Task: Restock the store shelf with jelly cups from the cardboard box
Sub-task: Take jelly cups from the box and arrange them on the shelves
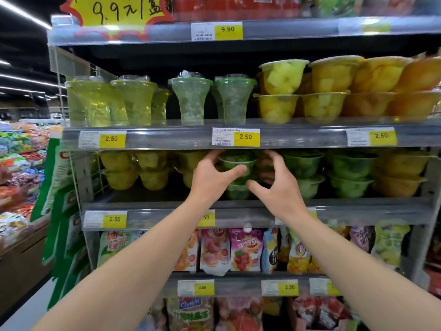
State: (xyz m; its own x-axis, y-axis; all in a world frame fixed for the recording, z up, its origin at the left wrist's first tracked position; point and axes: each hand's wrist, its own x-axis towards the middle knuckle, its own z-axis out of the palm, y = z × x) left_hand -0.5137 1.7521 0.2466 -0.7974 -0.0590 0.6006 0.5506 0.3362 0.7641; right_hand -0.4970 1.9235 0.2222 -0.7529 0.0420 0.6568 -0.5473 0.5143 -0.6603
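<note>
Both my arms reach into the second shelf point(238, 205). My left hand point(212, 176) wraps a green jelly cup point(236, 162) that sits on top of another green cup point(237, 191), thumb across its front. My right hand point(278, 185) is spread open just right of that stack, its fingers behind the cups and its thumb near the lower cup. Whether it touches a cup I cannot tell. More green cups point(303, 164) stand stacked to the right and yellow cups point(119, 168) to the left. The cardboard box is out of view.
The shelf above carries tall green cups point(191, 99) and stacked yellow fruit cups point(282, 91). Below hang drink pouches point(214, 249). Price tags line each shelf edge. A gap lies between the yellow cups and the stack I hold. A snack display point(19, 158) stands at the left.
</note>
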